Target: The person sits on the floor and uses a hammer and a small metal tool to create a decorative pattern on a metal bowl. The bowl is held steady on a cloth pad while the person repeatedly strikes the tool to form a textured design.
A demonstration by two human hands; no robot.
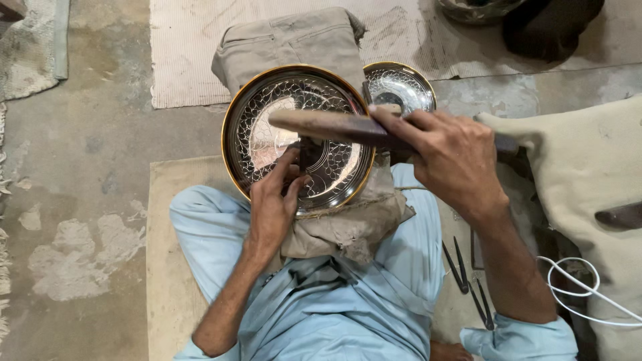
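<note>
A round engraved metal plate [267,113] with a brass-coloured rim rests tilted on a grey cloth pad over my lap. My left hand [274,200] presses on its lower part and pinches a small dark chisel [302,148] upright against the surface. My right hand [451,160] grips a long wooden mallet [321,124] held level across the plate, its head just above the chisel. A smaller engraved plate [404,83] lies behind, at the right of the big one.
Dark metal compasses or shears [468,281] lie on the mat by my right leg. A beige cushion [588,180] and a white cable [582,294] are at the right. A folded grey cloth [287,43] lies beyond the plate; dark vessels [535,23] stand top right.
</note>
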